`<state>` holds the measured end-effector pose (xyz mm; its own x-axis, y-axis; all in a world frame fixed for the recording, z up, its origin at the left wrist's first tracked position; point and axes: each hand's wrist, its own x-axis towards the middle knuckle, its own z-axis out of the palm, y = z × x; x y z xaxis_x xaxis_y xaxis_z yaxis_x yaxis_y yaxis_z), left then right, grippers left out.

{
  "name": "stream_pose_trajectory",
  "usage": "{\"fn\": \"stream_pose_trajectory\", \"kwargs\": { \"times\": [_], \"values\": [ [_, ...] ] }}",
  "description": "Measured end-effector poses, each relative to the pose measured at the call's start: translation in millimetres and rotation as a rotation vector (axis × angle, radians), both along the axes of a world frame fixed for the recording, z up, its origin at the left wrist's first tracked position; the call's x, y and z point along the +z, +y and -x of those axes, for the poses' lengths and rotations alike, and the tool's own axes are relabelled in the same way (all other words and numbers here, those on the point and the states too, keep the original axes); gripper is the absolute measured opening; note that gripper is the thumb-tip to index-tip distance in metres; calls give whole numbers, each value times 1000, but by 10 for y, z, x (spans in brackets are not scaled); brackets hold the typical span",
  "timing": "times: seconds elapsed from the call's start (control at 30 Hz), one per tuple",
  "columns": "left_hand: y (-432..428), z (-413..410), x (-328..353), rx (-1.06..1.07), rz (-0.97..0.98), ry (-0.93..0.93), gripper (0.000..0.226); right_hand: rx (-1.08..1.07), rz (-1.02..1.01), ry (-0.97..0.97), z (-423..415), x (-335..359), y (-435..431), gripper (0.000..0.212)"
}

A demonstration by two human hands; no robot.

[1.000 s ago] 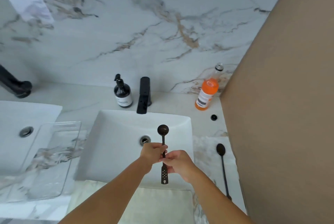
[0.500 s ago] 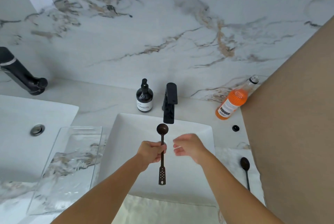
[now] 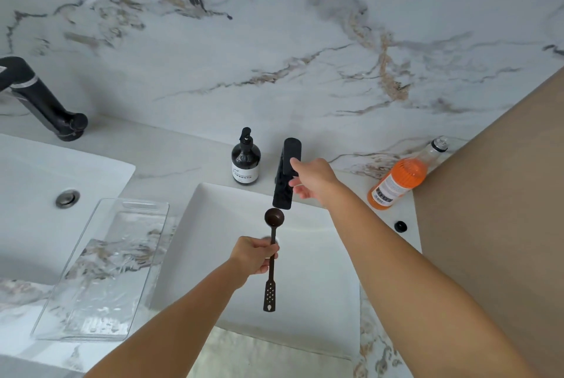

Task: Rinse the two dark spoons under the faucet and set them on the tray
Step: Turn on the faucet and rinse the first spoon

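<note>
My left hand (image 3: 254, 258) grips a dark wooden spoon (image 3: 271, 286) by the middle of its handle, over the white sink (image 3: 213, 225). The spoon's round bowl sits just below the spout of the black faucet (image 3: 285, 191). No water shows at the spout. My right hand (image 3: 311, 180) reaches across to the faucet, fingers apart, with the fingertips touching its top lever. A clear glass tray (image 3: 143, 203) lies on the counter left of the sink with nothing on it. The second dark spoon is hidden.
A dark soap pump bottle (image 3: 245, 160) stands left of the faucet. An orange bottle (image 3: 399, 179) leans at the back right beside a beige wall panel (image 3: 503, 209). Another sink (image 3: 30, 179) and black faucet (image 3: 45, 102) are at far left. A pale towel (image 3: 259, 356) lies in front.
My right hand let go of the spoon and moved up to the faucet lever. My left hand kept the spoon and brought its bowl under the spout.
</note>
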<state>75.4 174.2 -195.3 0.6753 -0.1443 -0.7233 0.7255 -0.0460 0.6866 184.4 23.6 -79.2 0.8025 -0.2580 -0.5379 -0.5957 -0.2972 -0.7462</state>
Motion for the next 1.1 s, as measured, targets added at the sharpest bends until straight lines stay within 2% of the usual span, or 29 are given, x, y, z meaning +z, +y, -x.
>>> {"fn": "stream_pose_trajectory", "kwargs": {
  "times": [0.2, 0.47, 0.63, 0.73, 0.83, 0.9, 1.0, 1.03, 1.1],
  "values": [
    [-79, 58, -1, 35, 1, 9, 7, -37, -45, 78, -147, -17, 22, 12],
    [-84, 34, -20, 42, -38, 10, 14, -132, -114, 52, -286, 51, 39, 22],
    [-100, 22, -17, 37, -47, 7, 18, -58, -238, 47, -213, 110, -46, 20],
    [-119, 33, -10, 33, -46, 14, 19, -46, -330, 43, -135, 75, -119, 32],
    [-124, 32, -7, 31, -50, 14, 19, -156, -334, -10, -117, -28, -198, 36],
    [-121, 31, -5, 33, -46, 7, 20, -276, -257, -49, -83, -199, -244, 22],
    [-106, 26, 9, 40, -44, -7, 20, -320, -127, 48, 138, -563, -264, 12],
    [-101, 25, 20, 42, -40, -11, 20, -274, -128, 104, 250, -681, -240, 11],
    [-91, 14, 48, 39, -33, -24, 19, -118, -218, 208, 458, -849, -122, 22]
  ]
}}
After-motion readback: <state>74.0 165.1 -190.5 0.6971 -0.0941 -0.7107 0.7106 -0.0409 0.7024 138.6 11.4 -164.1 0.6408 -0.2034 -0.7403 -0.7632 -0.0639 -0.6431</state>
